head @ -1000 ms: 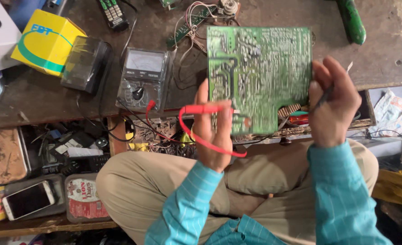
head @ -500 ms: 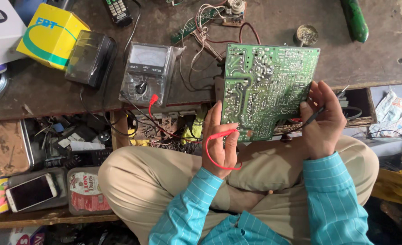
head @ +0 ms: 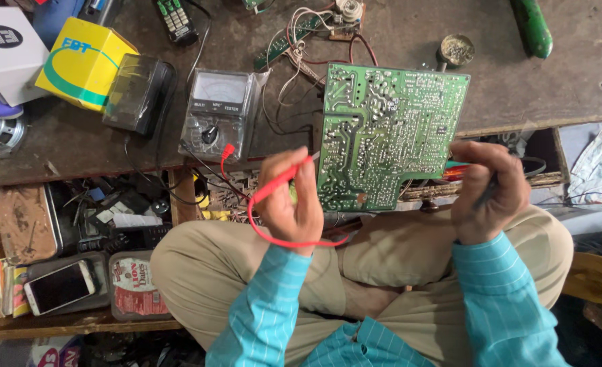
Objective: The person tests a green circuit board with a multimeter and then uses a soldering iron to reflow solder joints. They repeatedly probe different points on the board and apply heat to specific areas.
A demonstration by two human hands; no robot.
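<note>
I sit cross-legged before my low, dark, scuffed wooden workbench (head: 410, 41), its top stained and worn. Below its front edge on my left an open wooden drawer (head: 77, 326) runs along, its pale plank rim framing the clutter inside. A second, shallower wooden shelf (head: 539, 180) shows under the bench edge on my right. Beyond it lies a patch of grey floor (head: 576, 146). Soft, even daylight falls across everything, with no hard shadows.
</note>
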